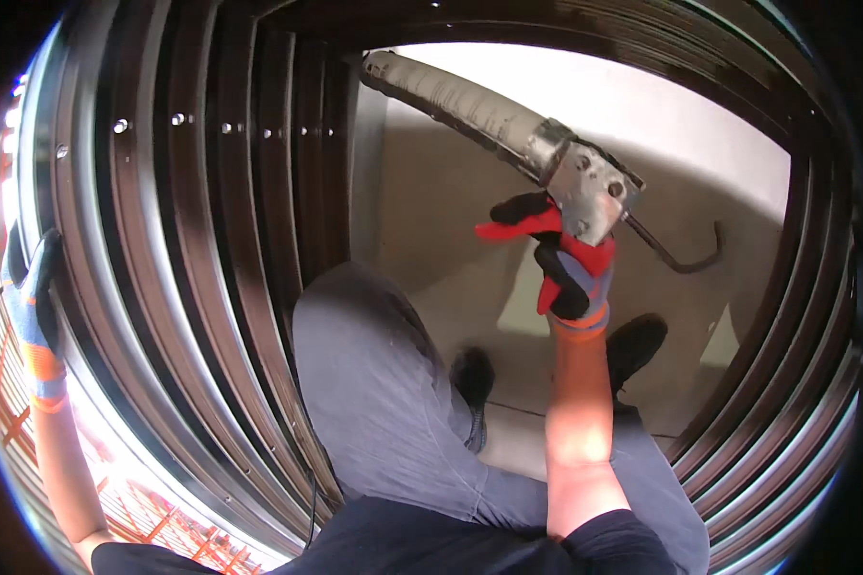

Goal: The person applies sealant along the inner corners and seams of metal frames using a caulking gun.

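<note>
My right hand (564, 261), in a knit glove with red and black rubbery coating, is clenched around the scuffed grey metal handle of a caulking gun (508, 129), whose dusty pale tube runs up and away to my left while a thin hooked rod juts out to the right. My left hand (31, 287), gloved alike, presses flat against the ribbed, glossy dark metal frame (211, 240) far off to the left. Below my grip lie my grey trousers and black shoes (633, 350) on a smooth beige floor (431, 192).

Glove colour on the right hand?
Right hand glove: red, black and grey, with an orange cuff; head view.
</note>
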Tool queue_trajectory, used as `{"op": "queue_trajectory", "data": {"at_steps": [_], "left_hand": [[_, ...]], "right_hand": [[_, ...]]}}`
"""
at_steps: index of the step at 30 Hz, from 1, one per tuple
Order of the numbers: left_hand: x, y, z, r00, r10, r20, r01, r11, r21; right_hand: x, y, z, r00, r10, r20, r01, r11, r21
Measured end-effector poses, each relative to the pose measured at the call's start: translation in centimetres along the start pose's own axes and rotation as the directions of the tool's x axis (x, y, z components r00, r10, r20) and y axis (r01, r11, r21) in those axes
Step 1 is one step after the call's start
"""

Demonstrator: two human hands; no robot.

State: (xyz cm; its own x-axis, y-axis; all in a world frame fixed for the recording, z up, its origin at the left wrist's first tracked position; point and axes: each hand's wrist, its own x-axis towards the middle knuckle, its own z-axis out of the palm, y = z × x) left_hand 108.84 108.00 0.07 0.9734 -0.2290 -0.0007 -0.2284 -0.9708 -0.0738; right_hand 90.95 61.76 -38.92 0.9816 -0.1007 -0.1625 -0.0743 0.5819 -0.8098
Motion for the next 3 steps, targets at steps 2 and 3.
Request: {"op": "queue_trajectory", "data": {"at_steps": [2,3], "left_hand": [[0.4,-2.8,-1.6,0.978,0.182,0.103,-0.202,0.948,0.246],[0.7,-2.7,-0.7,0.975,0.188,0.117,-0.211,0.949,0.232]], "right_hand": [[0.4,-0.6,-0.1,0.998,0.043,0.042,-0.039,0.995,-0.096],[-0.2,-0.6,-0.6,0.998,0.054,0.027,-0.051,0.993,-0.103]]}}
